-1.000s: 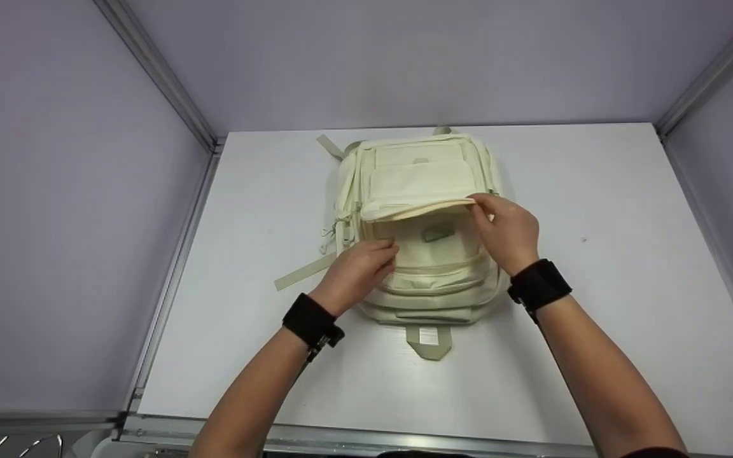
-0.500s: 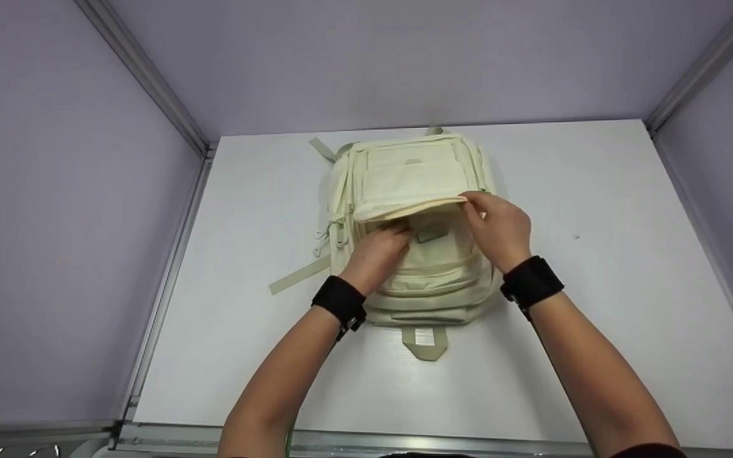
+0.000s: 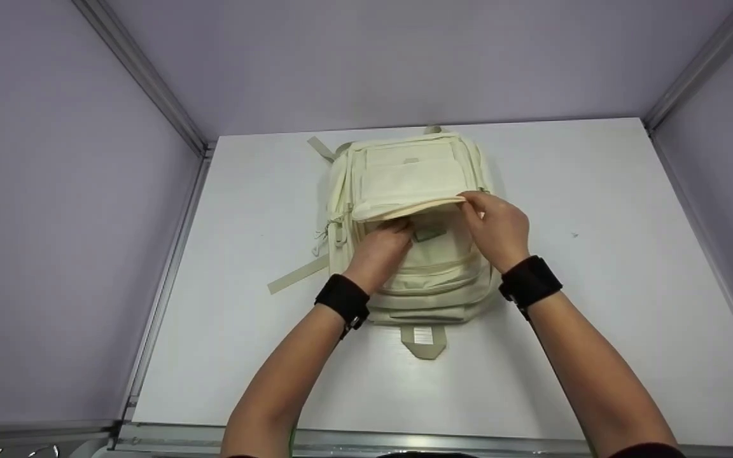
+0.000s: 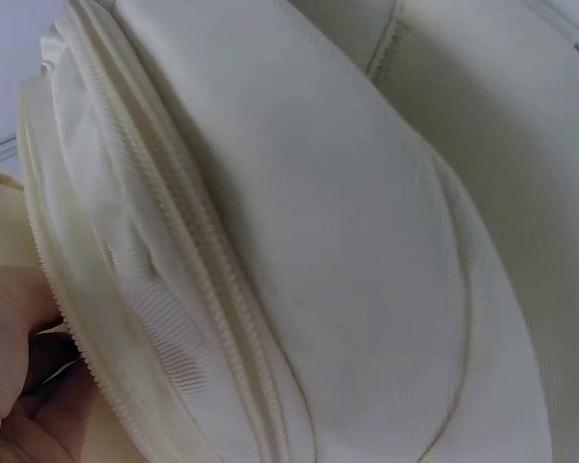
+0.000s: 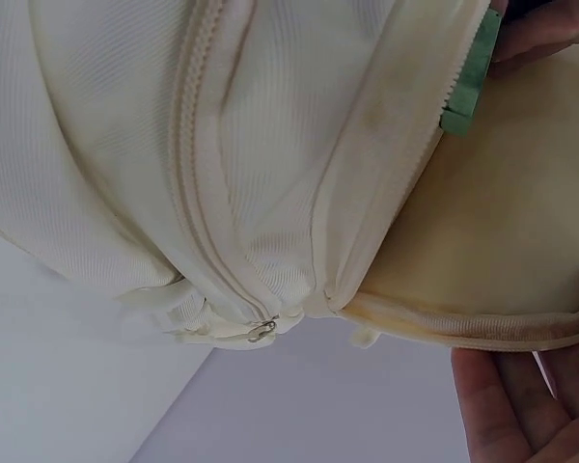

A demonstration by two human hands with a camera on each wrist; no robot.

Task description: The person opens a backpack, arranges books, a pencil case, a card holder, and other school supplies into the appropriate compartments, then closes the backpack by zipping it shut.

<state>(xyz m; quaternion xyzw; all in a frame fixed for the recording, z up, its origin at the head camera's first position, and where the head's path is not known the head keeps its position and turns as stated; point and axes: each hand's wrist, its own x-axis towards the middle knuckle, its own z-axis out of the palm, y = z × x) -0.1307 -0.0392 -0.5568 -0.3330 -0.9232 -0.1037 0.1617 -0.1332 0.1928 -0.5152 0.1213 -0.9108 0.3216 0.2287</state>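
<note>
A cream backpack (image 3: 404, 178) lies on the white table, its front pocket unzipped and the pocket flap (image 3: 408, 207) raised. My right hand (image 3: 499, 230) pinches the flap's zippered edge at its right corner. My left hand (image 3: 382, 251) reaches into the pocket opening, fingertips hidden under the flap; whether they grip anything is not visible. Inside the pocket sits a small green flat-sided thing (image 3: 430, 234), its kind unclear. In the right wrist view this green thing (image 5: 471, 77) stands at the zipper edge, close beside the left fingers (image 5: 540, 34).
A grey-green strap (image 3: 296, 275) sticks out left of the backpack, and a carry loop (image 3: 424, 343) points toward the front edge. Lilac walls (image 3: 366, 63) enclose the table's back and sides. A metal rail (image 3: 341, 439) runs along the front.
My left hand has moved right and up, further into the pocket under the flap. The right hand keeps its pinch on the flap. The camera view has shifted slightly.
</note>
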